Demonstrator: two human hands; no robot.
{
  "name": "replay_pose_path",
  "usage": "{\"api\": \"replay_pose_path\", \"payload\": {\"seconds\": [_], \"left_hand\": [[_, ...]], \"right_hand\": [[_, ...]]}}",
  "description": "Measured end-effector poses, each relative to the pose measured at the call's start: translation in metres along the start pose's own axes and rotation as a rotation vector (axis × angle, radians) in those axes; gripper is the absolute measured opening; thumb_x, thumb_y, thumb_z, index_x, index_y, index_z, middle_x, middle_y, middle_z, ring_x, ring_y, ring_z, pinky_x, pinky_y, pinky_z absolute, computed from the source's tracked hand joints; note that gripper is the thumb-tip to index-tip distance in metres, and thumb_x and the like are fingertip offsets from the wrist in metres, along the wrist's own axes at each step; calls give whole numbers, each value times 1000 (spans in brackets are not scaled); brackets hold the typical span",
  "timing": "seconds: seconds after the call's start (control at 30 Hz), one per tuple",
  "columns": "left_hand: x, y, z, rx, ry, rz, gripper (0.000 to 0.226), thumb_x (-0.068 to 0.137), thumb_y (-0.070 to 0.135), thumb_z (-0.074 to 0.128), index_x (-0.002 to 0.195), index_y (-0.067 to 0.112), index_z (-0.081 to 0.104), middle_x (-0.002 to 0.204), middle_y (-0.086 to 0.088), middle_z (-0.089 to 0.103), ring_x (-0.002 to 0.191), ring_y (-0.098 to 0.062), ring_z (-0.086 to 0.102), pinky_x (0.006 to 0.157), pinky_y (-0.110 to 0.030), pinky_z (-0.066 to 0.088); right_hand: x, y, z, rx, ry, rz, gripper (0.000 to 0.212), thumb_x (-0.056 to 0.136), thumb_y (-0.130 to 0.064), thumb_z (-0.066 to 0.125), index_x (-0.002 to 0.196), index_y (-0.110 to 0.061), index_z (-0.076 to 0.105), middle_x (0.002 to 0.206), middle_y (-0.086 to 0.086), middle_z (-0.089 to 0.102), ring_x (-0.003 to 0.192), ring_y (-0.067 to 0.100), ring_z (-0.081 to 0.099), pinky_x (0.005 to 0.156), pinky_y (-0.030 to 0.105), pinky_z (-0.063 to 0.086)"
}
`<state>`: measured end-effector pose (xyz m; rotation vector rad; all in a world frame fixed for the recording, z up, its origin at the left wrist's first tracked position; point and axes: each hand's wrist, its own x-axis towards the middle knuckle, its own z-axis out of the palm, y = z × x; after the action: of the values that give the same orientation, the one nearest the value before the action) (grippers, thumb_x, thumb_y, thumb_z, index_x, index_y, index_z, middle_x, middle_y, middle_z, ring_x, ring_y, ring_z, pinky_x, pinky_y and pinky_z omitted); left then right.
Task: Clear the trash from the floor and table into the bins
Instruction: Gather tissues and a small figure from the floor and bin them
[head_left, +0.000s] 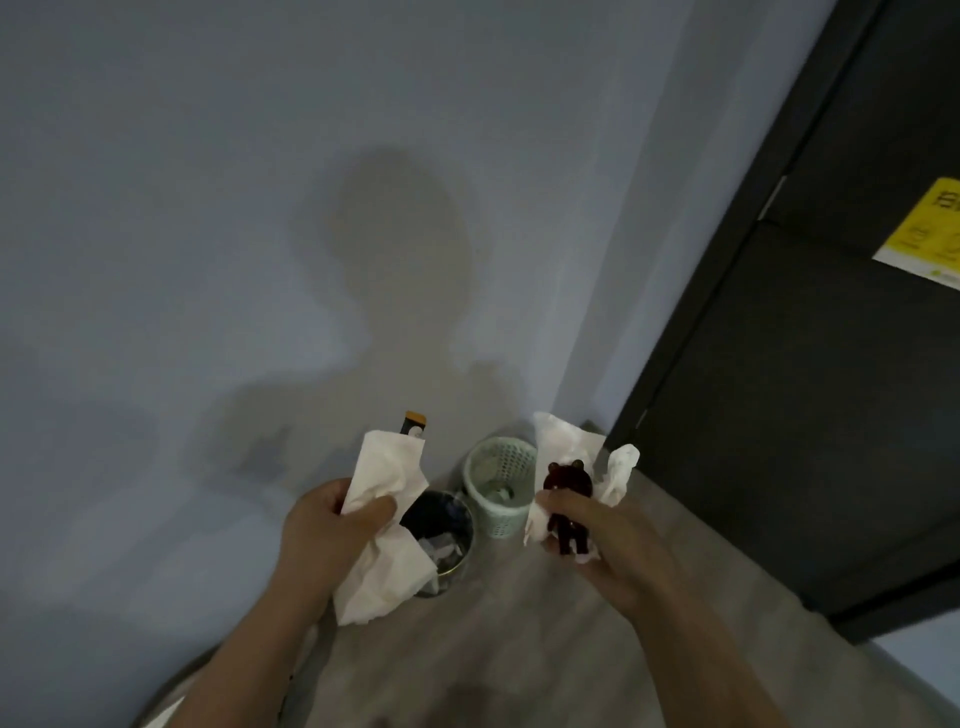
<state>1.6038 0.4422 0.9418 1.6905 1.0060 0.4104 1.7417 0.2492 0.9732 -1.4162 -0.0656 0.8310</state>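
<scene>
Grey floor meets a pale wall in a corner. Your left hand clenches its fingers on a crumpled white tissue, long axis upright, over the dark round bin, likely for dropping. Your right hand grips a second white tissue and a dark-red bear figure, head up, before the pale-green mesh basket.

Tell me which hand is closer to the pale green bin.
Right. The right hand, holding a tissue and a brown bear figure, is just right of the green bin; the left hand, gripping another tissue, is farther left, over the dark bin.
</scene>
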Motion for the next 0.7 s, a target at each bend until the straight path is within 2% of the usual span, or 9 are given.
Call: {"api": "replay_pose_path", "payload": {"seconds": [0.07,0.1,0.27,0.33,0.43,0.53,0.63,0.7], "left_hand": [[30,-5,11,30,-13,-22,15,83,14,67,73,24,61,75,-1,66,68,-18,61,55,-26,42],[47,-9,17,51,-18,-34,14,83,15,67,74,23,61,74,-1,66,68,-18,61,55,-26,42],[138,-30,44,151,-79,-109,9,85,18,66,79,21,59,74,2,63,65,-11,58,53,-23,41],[170,-39,57,172,-115,-159,12,83,19,67,74,19,59,74,-4,65,65,-16,59,57,-25,43],[213,-56,78,209,-170,-233,18,75,33,68,70,17,60,77,-10,67,67,-21,60,59,-28,44],[249,-82,103,257,-207,-294,25,71,36,68,70,12,61,69,-7,63,62,-18,57,53,-25,39],[278,-120,132,269,-239,-374,12,82,20,68,74,13,63,67,-3,61,62,-16,57,51,-24,41],[296,-148,152,250,-238,-431,7,84,19,67,82,12,65,70,-3,62,64,-17,58,52,-24,42]], "right_hand": [[31,-2,-2,16,47,33,8,85,2,64,91,-3,67,83,16,68,83,26,64,89,47,50],[46,-4,0,24,60,51,13,85,3,64,97,-1,64,85,18,67,84,27,65,92,49,50],[129,-1,9,9,140,127,11,84,4,65,93,-2,64,83,19,66,83,30,64,87,47,49],[160,3,11,-25,140,169,4,84,2,64,87,-1,65,82,21,65,81,30,63,85,46,48],[203,13,10,0,175,240,10,83,2,66,93,3,65,81,20,67,79,30,63,87,48,49],[243,31,2,36,185,322,15,81,1,68,96,2,66,75,14,69,76,25,65,79,41,51],[282,51,-8,60,153,361,16,81,3,68,96,0,64,69,10,68,66,19,67,65,34,53],[310,63,-14,55,120,371,9,82,6,65,89,1,63,65,10,65,61,18,65,57,29,51]]}}
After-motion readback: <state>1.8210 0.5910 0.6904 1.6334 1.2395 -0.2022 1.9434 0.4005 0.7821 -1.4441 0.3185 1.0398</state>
